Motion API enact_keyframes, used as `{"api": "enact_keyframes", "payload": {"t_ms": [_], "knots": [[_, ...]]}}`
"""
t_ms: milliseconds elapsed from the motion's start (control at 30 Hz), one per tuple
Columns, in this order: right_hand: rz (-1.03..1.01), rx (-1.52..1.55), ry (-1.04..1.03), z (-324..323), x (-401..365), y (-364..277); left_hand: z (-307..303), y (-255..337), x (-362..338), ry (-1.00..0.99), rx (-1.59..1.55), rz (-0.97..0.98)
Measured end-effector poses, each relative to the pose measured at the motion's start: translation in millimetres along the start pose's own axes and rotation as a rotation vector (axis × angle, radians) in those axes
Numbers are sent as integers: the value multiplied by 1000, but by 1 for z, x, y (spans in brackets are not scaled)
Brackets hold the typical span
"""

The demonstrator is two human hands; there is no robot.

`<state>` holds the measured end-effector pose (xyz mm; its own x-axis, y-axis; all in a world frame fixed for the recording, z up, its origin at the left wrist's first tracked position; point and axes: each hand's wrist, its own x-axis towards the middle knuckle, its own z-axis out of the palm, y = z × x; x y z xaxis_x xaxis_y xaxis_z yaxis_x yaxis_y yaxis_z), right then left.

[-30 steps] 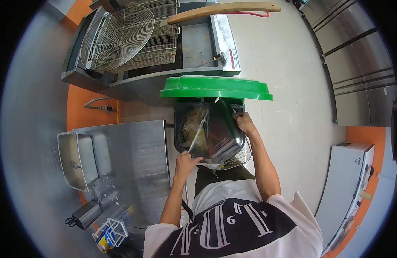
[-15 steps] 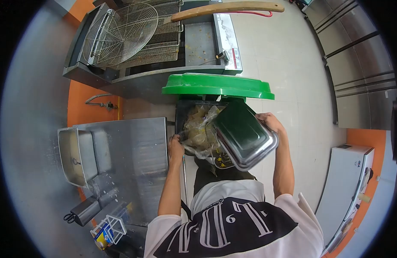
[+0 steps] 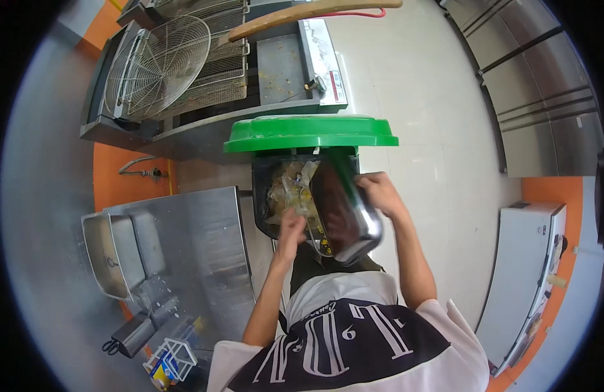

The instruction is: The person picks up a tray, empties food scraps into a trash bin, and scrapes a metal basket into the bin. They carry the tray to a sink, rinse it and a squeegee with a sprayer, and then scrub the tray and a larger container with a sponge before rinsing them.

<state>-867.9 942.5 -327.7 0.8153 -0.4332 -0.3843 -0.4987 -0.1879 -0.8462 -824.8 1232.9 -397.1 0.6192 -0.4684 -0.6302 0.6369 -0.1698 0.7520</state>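
My right hand (image 3: 378,193) is closed on the rim of a rectangular metal pan (image 3: 350,215), tilted on its side over a dark bin (image 3: 264,219). Beside the pan's left edge, my left hand (image 3: 291,232) hovers over the bin's near part, its fingers smeared by motion. Inside the bin lie crumpled clear plastic and brownish waste (image 3: 285,189). A thin metal wire rim (image 3: 310,238) shows between my left hand and the pan, with small yellow bits near it. Behind the opening stands the bin's green lid (image 3: 308,134), raised.
A fryer station (image 3: 282,68) stands beyond the bin, with wire baskets and a large wooden-handled wire skimmer (image 3: 161,68) on top. To the left is a steel table (image 3: 191,228) with a metal container (image 3: 109,245). Steel cabinets (image 3: 544,98) and a white freezer (image 3: 521,261) line the right.
My left hand has left the bin's left edge and moved right, over the opening. The pan has turned more steeply onto its side in my right hand. The view has shifted slightly.
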Motion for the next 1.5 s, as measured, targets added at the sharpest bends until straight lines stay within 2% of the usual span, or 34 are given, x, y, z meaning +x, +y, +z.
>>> {"api": "enact_keyframes", "payload": {"t_ms": [67, 100, 167, 200, 233, 267, 300, 333, 400, 433, 467, 500, 533, 567, 600, 667, 700, 733, 800, 833, 867, 933, 967, 1000, 1100, 1167, 1200, 1300, 1333, 1400, 1467, 1500], "knots": [[-4, -47, -33, 39, 6, -14, 22, 1, -38, -206, -52, 60], [26, 40, -70, 57, 3, -31, 36, 16, -54, -213, -49, 57], [55, 118, -137, 92, 0, -53, 57, 40, -84, -122, 267, 563], [48, 105, -167, 107, 4, -57, 57, 36, -86, -123, 269, 562], [50, 109, -168, 120, 5, -63, 55, 30, -87, 47, 298, 453], [85, 232, -279, 132, 4, -68, 52, 20, -88, 218, 325, 340], [118, 354, -391, 138, 4, -70, 32, -21, -75, 311, 377, 365], [120, 357, -397, 137, 5, -70, 20, -20, -78, 316, 380, 361], [68, 383, -357, 127, 7, -65, -1, -14, -88, 265, 65, 216], [23, 373, -242, 125, 19, -36, -6, -14, -94, 276, 68, 211], [35, 312, -137, 109, 25, -26, -10, -14, -101, 324, -234, 161], [10, 271, -43, 105, 44, 22, -15, -12, -107, 366, -535, 113], [-142, -114, 0, 89, 54, 52, -18, -8, -116, 377, -532, 113], [-115, -229, -180, 82, 74, 110, -22, -3, -126, 407, -550, 66], [-113, -221, -184, 87, 66, 107, -26, 0, -133, 434, -566, 19], [-33, -779, -414, 90, 36, 78, -38, -1, -142, 445, -617, 19], [-107, -646, -518, 87, 33, 56, -47, -4, -147, 440, -640, -14], [-95, -638, -520, 104, 45, 79, -48, 2, -150, 441, -632, -26], [-559, -210, -368, 150, 80, 143, -45, 20, -155, 430, -656, -49], [-446, -15, -538, 139, 77, 104, -46, 22, -155, 434, -619, -21], [-446, -4, -535, 139, 85, 102, -47, 25, -157, 436, -607, -21], [-264, -74, -619, 137, 100, 107, -43, 38, -158, 496, -565, 42], [-372, 47, -533, 134, 103, 112, -48, 37, -157, 499, -562, 47], [-375, 47, -536, 128, 106, 115, -55, 32, -157, 492, -537, 16], [-384, -104, -511, 105, 117, 117, -54, 26, -159, 505, -486, 0], [-433, -289, -296, 86, 117, 113, -51, 25, -156, 518, -456, 16], [-429, -292, -294, 81, 122, 119, -51, 24, -155, 531, -445, 3], [-489, -429, -92, 81, 146, 161, -46, 27, -149, 567, -401, -9], [-490, -429, -97, 80, 150, 168, -44, 28, -147, 586, -369, -5], [-217, -696, 14, 81, 154, 177, -59, 4, -143, 551, -324, -10], [-213, -681, -24, 78, 139, 148, -61, -5, -136, 528, -202, 75], [-204, -669, -57, 77, 129, 133, -64, -14, -132, 543, -147, 59]]}}
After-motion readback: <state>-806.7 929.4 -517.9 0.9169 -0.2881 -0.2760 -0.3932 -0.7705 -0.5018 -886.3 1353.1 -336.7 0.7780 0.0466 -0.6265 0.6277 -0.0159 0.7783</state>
